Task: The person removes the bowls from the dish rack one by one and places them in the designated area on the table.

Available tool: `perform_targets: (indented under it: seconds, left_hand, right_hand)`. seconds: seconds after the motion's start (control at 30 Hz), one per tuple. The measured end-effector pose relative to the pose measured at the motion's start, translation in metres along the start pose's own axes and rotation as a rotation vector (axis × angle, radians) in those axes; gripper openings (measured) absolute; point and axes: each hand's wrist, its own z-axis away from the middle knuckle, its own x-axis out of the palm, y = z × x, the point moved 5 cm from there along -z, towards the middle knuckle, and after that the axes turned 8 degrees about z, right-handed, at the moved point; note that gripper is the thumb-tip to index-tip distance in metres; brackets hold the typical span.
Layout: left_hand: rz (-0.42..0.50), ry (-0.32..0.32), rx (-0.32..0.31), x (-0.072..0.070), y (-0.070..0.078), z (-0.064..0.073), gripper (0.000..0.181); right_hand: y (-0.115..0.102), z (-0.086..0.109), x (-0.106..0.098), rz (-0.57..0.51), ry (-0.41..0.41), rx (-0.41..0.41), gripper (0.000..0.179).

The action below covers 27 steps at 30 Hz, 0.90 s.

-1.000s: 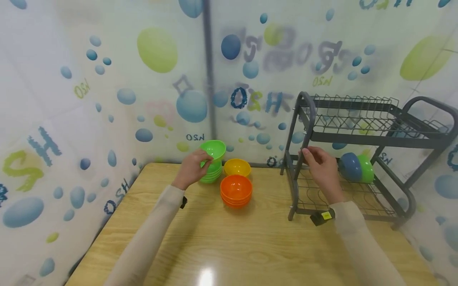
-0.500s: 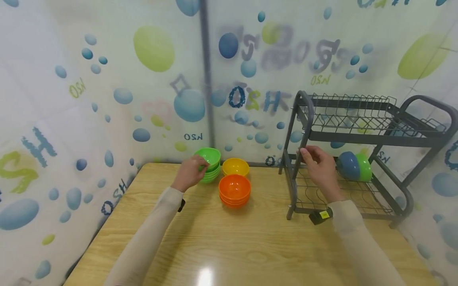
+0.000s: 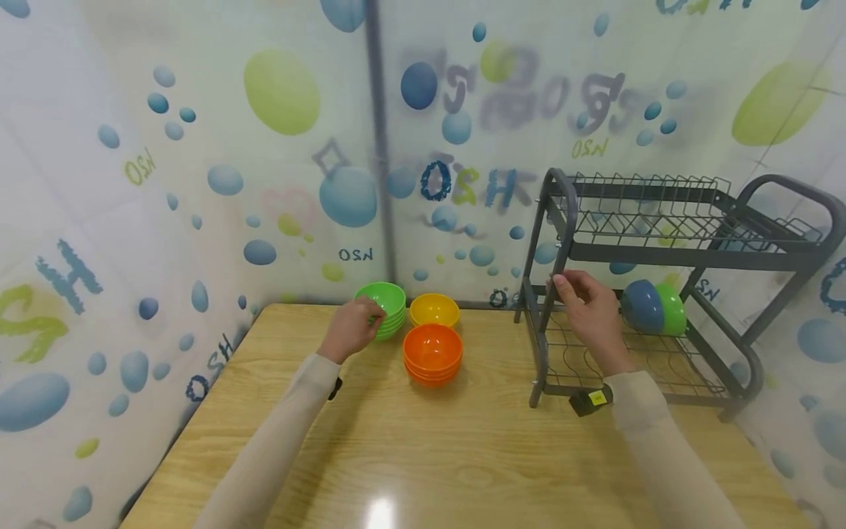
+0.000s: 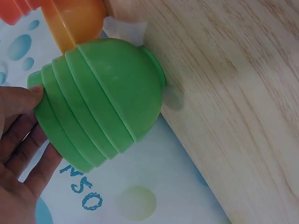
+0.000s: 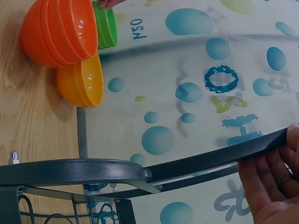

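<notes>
My left hand (image 3: 353, 327) pinches the rim of the topmost bowl in a stack of green bowls (image 4: 107, 93) at the back of the table. In the left wrist view the thumb (image 4: 32, 95) lies on that rim, and the nested bowls stand with even steps between their rims. My right hand (image 3: 595, 319) grips the left front upright of a dark grey dish rack (image 5: 210, 158). To the right of the green stack are yellow bowls (image 5: 77, 86), with a stack of orange bowls (image 3: 432, 361) in front of them.
On the rack's lower tier, a blue bowl (image 3: 641, 306) and a green bowl (image 3: 673, 308) stand on their sides. The upper wire tier (image 3: 654, 220) is above them. A patterned curtain (image 3: 284, 184) hangs behind the wooden table (image 3: 449, 455).
My left hand has lowered the green bowl onto the green stack, where it now sits nested. The right hand stays on the rack's upright.
</notes>
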Motion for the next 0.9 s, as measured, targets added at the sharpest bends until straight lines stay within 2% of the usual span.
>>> perform_targets:
  seconds: [0.27,0.4,0.5,0.67,0.9]
  left_hand:
    - [0.029,-0.020,-0.028,0.004,-0.003,0.003,0.009]
    - [0.054,-0.019,-0.053,0.008,-0.005,0.006,0.021]
    - [0.109,-0.023,-0.069,0.010,-0.002,0.008,0.030]
    - [0.228,-0.043,-0.101,0.015,0.012,0.005,0.035]
    - [0.308,-0.151,-0.175,0.022,0.043,-0.005,0.049]
  right_hand:
    - [0.001,0.000,0.002,-0.003,0.012,-0.007,0.062]
    - [0.002,0.000,0.002,-0.008,0.024,-0.027,0.060]
    - [0.002,-0.001,0.002,-0.014,0.027,-0.035,0.060]
    - [0.001,0.000,0.003,-0.033,0.031,-0.036,0.058]
    - [-0.001,0.001,0.004,-0.034,0.046,-0.048,0.055]
